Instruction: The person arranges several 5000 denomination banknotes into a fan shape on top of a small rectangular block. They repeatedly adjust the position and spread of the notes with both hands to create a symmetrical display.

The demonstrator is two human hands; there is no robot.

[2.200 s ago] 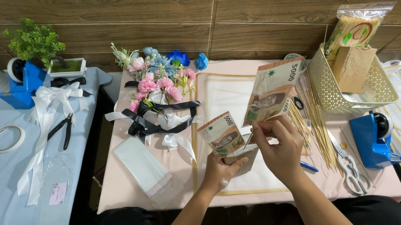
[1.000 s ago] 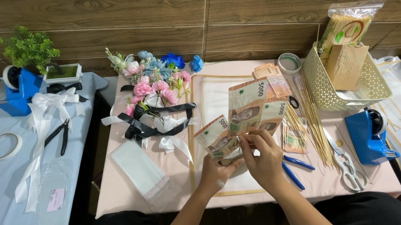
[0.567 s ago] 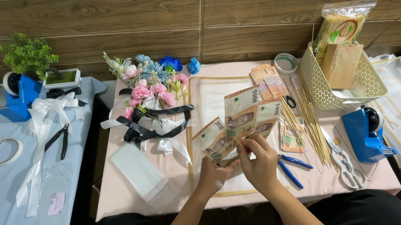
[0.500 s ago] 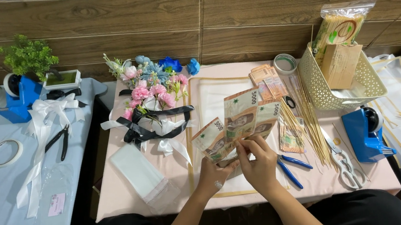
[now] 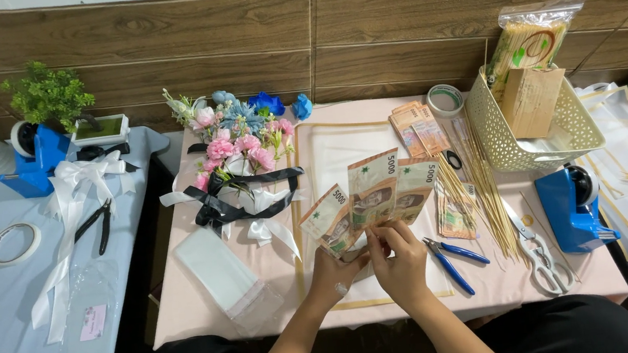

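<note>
A person's left hand point(image 5: 338, 270) and right hand point(image 5: 396, 258) met over the middle of a pink-covered table point(image 5: 187, 309), both pinched shut on the lower ends of a fan of banknotes point(image 5: 368, 202); the notes stood above the knuckles, just left of a loose row of bamboo skewers point(image 5: 480, 181) and blue-handled pliers point(image 5: 453, 257).

The grip looked narrow, taken only at the bases where the notes overlapped; a slackened pinch would likely have let the fan collapse or a note slide out toward the skewers; a hard squeeze could have creased the paper.

Each note's long axis ran from the hands up and away toward the wood-panelled wall; the left note leaned toward a bouquet of pink and blue flowers point(image 5: 239, 142), the middle stood nearly straight, the right tilted toward a cream plastic basket point(image 5: 562, 142); printed faces turned to the camera.
</note>
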